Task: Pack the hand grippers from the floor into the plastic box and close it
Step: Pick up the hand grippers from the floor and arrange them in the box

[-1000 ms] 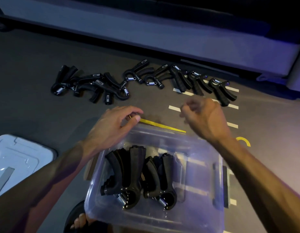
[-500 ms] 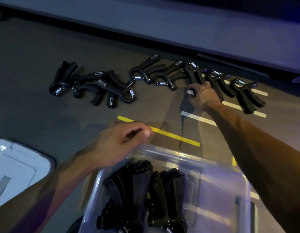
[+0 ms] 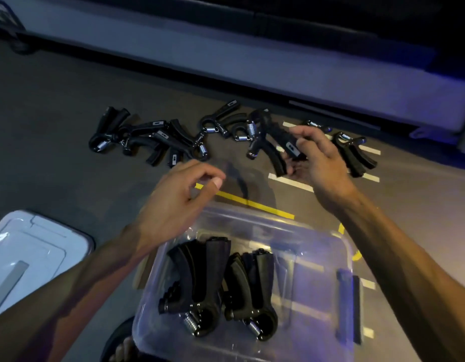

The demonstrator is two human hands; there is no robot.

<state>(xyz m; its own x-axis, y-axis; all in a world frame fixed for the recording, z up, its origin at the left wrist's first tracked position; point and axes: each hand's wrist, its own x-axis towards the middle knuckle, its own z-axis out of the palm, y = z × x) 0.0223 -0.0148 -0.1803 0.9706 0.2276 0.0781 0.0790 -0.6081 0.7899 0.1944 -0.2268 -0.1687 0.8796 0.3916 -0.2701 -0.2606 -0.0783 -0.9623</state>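
Note:
A clear plastic box point(image 3: 317, 246) stands on the floor in front of me with two stacks of black hand grippers point(image 3: 215, 286) lying in its left half. My right hand point(image 3: 317, 160) is shut on one black hand gripper point(image 3: 270, 142), held in the air beyond the box. My left hand point(image 3: 179, 199) hovers over the box's far left corner, fingers loosely curled, holding nothing. Several more hand grippers point(image 3: 147, 139) lie in a row on the dark floor farther out, and one point(image 3: 354, 152) lies to the right of my right hand.
The box's white lid point(image 3: 30, 257) lies on the floor at the left. Yellow and white tape lines point(image 3: 252, 203) mark the floor. A grey raised edge point(image 3: 252, 66) runs along the back. A foot in a sandal point(image 3: 121, 348) shows beside the box's near left corner.
My right hand reached out to the row, closed on a hand gripper and lifted it back toward the box. My left hand stayed near the box's far left corner.

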